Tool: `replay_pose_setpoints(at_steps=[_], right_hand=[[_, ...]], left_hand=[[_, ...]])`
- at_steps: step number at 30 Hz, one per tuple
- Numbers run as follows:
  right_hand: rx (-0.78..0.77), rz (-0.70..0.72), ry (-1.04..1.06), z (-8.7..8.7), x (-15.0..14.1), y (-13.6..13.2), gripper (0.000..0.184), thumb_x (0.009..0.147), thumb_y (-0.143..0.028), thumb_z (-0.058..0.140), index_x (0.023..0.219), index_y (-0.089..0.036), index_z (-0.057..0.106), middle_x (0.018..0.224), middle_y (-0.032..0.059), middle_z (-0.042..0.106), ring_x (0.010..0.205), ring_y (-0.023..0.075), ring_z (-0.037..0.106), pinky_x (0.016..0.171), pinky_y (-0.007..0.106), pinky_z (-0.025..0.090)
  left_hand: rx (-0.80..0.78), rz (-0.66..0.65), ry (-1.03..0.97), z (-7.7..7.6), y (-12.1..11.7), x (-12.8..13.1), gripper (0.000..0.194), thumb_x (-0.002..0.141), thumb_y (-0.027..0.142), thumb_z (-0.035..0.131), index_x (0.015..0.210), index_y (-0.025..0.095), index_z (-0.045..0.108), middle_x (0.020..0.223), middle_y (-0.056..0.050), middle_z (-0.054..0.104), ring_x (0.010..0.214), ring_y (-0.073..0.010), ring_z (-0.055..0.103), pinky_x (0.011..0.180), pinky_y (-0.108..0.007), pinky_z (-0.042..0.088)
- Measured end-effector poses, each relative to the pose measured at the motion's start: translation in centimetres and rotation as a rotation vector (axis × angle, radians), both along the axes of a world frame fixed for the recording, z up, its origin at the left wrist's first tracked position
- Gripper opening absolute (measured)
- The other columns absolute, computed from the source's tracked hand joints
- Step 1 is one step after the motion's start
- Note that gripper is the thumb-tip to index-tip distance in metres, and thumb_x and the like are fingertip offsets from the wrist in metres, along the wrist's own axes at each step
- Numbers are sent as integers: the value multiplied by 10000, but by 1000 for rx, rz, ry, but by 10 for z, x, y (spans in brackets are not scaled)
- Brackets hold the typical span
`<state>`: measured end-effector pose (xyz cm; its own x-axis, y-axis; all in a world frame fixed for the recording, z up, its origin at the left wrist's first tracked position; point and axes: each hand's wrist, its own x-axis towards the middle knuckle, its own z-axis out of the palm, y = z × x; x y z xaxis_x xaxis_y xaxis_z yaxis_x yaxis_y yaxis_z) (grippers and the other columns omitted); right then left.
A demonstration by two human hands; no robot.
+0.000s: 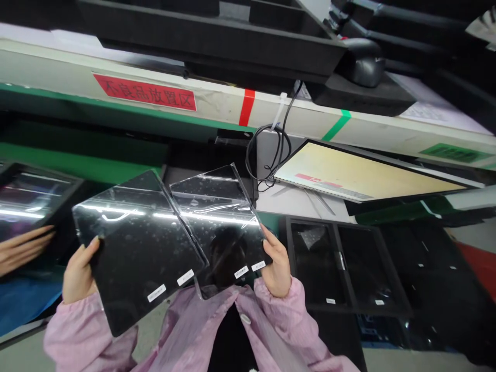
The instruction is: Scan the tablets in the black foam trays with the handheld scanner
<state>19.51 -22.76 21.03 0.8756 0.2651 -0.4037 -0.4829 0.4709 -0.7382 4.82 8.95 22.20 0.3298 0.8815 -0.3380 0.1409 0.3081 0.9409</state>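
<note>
My left hand (pixel 80 268) grips the outer edge of a dark glossy screen panel (pixel 135 258), its thumb on the front face. A second screen panel (pixel 228 237) is pinched at its right edge by my right hand (pixel 277 261). Both panels are raised and tilted in front of my chest, their inner edges meeting or overlapping in the middle. Clear film with bubbles seems to cover them, and bright light streaks reflect off the glass. Each carries two small white labels near its lower edge. The fingers behind the panels are hidden.
At right lies a black tray (pixel 344 305) with panels in compartments. Behind it a lit monitor (pixel 368 173) leans beside a looped black cable (pixel 267 155). Above runs a shelf edge (pixel 220 103) with a red sign (pixel 145 93). Another person's hand (pixel 25 250) is at far left.
</note>
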Motion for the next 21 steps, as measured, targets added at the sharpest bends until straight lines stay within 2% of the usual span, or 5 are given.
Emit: replay_pose_setpoints(at_steps=[2,6,12,16,21], right_hand=[[-10,19,-13,1,2,1,403,682,-228,682,1084,-201,663,1071,55,685,982,233,629,907,388,483],[-14,27,-34,1,4,1,403,703,-232,664,1106,-215,652,1088,57,679,956,236,640,906,407,484],[-25,23,-47,5,4,1,396,696,-234,665,1090,-202,659,1124,67,664,1018,263,616,927,430,478],[-52,31,-46,4,5,1,397,681,-250,679,1076,-207,663,1170,66,641,1058,274,594,945,446,464],[-82,72,-45,0,11,2,400,688,-257,684,1085,-219,661,1162,69,644,1054,288,595,934,462,462]], left_hand=[[-28,50,-3,-1,-10,4,204,550,370,772,685,280,649,899,32,717,1349,-217,281,956,-328,517],[-205,-27,-53,-2,-20,13,269,591,399,744,785,223,682,902,21,722,1294,-245,377,985,-330,483],[14,165,-49,-8,-17,10,171,574,241,777,707,204,677,795,63,715,1263,-174,432,943,-170,478],[-208,54,-176,-7,-17,12,318,607,278,750,899,177,675,739,34,705,1054,-202,607,851,-236,550],[-361,-18,-202,-5,-19,21,370,635,287,728,987,200,655,829,-1,710,919,-225,654,783,-306,580]])
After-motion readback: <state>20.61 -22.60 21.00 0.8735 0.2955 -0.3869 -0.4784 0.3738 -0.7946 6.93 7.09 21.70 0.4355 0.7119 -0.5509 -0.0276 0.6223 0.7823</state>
